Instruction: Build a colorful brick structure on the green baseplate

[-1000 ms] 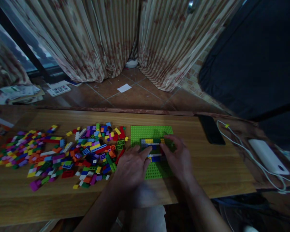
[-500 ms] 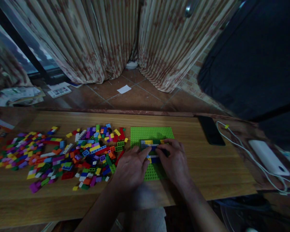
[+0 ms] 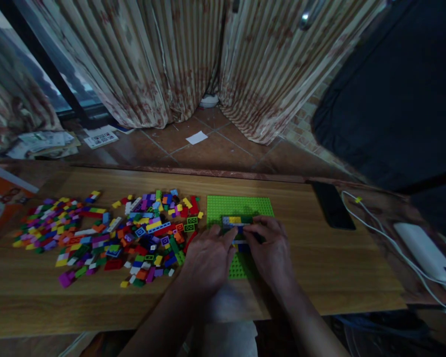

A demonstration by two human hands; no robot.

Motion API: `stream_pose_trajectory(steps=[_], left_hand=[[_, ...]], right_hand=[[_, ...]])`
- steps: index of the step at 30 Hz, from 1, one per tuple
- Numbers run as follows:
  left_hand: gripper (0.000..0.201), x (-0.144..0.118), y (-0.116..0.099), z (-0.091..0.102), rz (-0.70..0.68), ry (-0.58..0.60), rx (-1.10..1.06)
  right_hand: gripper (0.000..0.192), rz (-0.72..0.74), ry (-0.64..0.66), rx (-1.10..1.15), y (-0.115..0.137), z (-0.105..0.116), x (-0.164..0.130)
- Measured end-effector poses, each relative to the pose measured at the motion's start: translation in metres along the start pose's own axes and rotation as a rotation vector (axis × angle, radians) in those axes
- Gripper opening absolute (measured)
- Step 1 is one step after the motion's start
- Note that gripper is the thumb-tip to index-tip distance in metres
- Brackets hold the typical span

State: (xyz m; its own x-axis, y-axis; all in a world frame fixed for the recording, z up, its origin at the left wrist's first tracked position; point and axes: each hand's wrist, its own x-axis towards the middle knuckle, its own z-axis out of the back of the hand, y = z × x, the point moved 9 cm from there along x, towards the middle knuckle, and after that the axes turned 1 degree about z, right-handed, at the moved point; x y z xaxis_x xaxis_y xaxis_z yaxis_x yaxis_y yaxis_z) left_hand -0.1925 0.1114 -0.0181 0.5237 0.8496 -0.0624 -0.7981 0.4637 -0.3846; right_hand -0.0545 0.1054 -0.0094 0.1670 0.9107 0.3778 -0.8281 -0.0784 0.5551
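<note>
A green studded baseplate (image 3: 215, 206) lies on the wooden table, bearing a low build of toy bricks (image 3: 238, 219) in grey, yellow, green, white and blue. My left hand (image 3: 210, 255) reaches over the plate's left side, its thumb and index finger closed against the build. From the right, my right hand (image 3: 269, 248) has its thumb and fingers pinched on the bricks at the build's right end. The two sets of fingertips almost meet. They hide the middle of the build, so the exact brick under them cannot be made out.
Many loose toy bricks (image 3: 141, 229) in mixed colours spread over the left of the table (image 3: 319, 267). A black phone (image 3: 332, 204) lies at the right, beside a white cable and a white power bank (image 3: 423, 250). An orange printed bag (image 3: 3, 201) stands at the far left.
The view has shifted slightly, so everything appears a little further right. Both hands stay on the build with only slight finger movement.
</note>
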Motion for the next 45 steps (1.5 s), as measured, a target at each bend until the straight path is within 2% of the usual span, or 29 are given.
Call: stream_pose_trajectory(steps=[6, 13, 18, 22, 25, 29, 32, 34, 36, 39, 45], left_hand=[[0.041, 0.000, -0.004, 0.002, 0.042, 0.010, 0.029], [0.042, 0.001, -0.009, 0.002, 0.092, 0.081, 0.049], [0.041, 0.000, -0.007, 0.001, 0.090, 0.025, 0.033], [0.041, -0.004, -0.002, 0.003, 0.087, -0.055, -0.045], [0.038, -0.006, 0.009, 0.017, 0.096, -0.173, -0.216], [0.032, -0.011, 0.047, 0.058, 0.178, -0.507, -0.583], [0.021, -0.026, 0.088, 0.087, 0.298, -0.807, -0.860], [0.015, -0.037, 0.112, 0.094, 0.371, -0.947, -1.105], [0.012, -0.042, 0.129, 0.093, 0.410, -0.991, -1.366], [0.013, -0.046, 0.140, 0.084, 0.467, -0.962, -1.647], [0.019, -0.049, 0.144, 0.074, 0.512, -0.875, -1.810]], right_hand=[[0.012, -0.013, 0.026, 0.001, -0.003, -0.003, 0.001], [0.011, -0.053, 0.051, -0.042, -0.007, -0.006, 0.002], [0.012, -0.065, 0.053, -0.016, -0.010, -0.006, 0.002], [0.013, -0.083, 0.040, 0.098, -0.017, -0.002, 0.004], [0.016, -0.139, -0.042, 0.232, -0.026, 0.010, 0.008], [0.018, -0.172, -0.208, 0.281, -0.026, 0.031, 0.011], [0.017, -0.088, -0.188, 0.276, -0.004, 0.029, 0.009], [0.015, -0.005, -0.113, 0.282, 0.017, 0.018, 0.005], [0.012, 0.084, -0.029, 0.272, 0.039, 0.005, 0.000], [0.011, 0.204, 0.062, 0.234, 0.067, -0.013, -0.007], [0.014, 0.323, 0.185, 0.153, 0.099, -0.043, -0.011]])
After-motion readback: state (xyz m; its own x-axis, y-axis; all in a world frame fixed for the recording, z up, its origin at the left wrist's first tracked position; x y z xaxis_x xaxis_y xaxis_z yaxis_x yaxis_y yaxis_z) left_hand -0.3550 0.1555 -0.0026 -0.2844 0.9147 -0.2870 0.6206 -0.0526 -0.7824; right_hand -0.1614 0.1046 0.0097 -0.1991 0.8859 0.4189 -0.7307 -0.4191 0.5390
